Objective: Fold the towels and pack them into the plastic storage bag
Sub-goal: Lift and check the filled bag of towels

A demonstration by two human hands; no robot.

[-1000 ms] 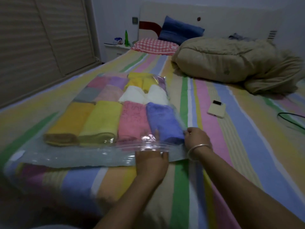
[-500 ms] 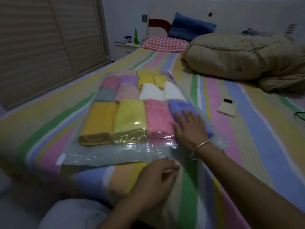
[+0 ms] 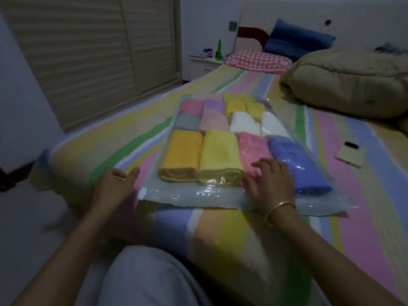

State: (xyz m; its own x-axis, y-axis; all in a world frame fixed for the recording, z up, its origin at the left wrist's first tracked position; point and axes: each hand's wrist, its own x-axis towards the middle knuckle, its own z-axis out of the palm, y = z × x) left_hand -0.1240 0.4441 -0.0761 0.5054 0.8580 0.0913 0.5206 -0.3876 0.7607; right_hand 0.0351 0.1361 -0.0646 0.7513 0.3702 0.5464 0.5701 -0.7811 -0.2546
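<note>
Looking at your right hand (image 3: 271,182) first: it's flat, palm down, fingers (image 3: 262,165) straight and spread a bit, pressing through the plastic onto the near end of the pink towel (image 3: 254,146). It isn't gripping anything. There's a thin bangle (image 3: 279,212) on that wrist.

Your left hand (image 3: 114,186) is relaxed and open, thumb sticking out, just beside the near left corner of the storage bag (image 3: 194,195). It's blurry, so I can't tell if it actually touches the plastic, but it's holding nothing.

The bag lies flat on the striped bed (image 3: 220,228), long axis running away from you toward the headboard, with the empty clear strip at your end. The towels are rolled and all point the same way as the bag, ends facing you.

Count-wise, the near row is four: orange towel (image 3: 181,157), yellow towel (image 3: 220,157), the pink one, and the blue towel (image 3: 300,164), which sits slanted at the right edge. The middle row is four too: grey towel (image 3: 186,121), pale pink towel (image 3: 214,120), and two white towels (image 3: 244,122). The far row looks like four again (pink, purple, two yellow), with maybe more yellow behind; it's too squashed together to be sure.

Off to the right there's a small cream card-like thing (image 3: 351,154), well apart from the bag, and a beige duvet (image 3: 353,85) bunched up beyond it.
</note>
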